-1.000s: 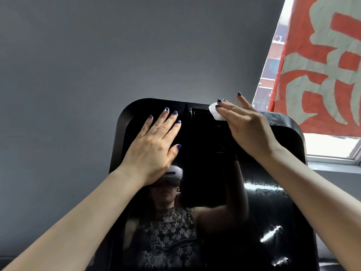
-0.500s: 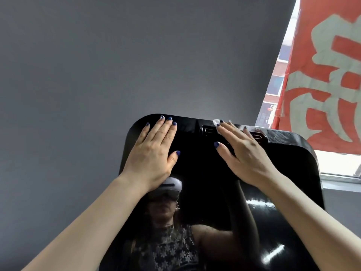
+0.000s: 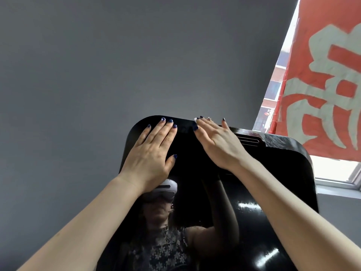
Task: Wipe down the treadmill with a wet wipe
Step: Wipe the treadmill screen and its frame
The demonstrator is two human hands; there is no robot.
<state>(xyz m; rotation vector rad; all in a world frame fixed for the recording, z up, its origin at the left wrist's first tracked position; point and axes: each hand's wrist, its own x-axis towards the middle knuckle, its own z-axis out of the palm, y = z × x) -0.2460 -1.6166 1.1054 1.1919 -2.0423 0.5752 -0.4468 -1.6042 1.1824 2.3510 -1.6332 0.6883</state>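
Wet wipe (image 3: 195,119): only white sliver visible at top edge of treadmill console (image 3: 273,173), under fingertips of right hand (image 3: 216,142). Likely soft, limp, damp; best handled pinned flat under fingers. Right hand fingers straight, pressing wipe. Left hand (image 3: 152,153) flat, spread, resting near console's top-left corner, holds nothing.

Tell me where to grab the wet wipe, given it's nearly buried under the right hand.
Pinch the white corner of the wet wipe showing past the right hand's fingertips, coming from above the black panel's top edge. The rest likely lies flat under straight fingers.
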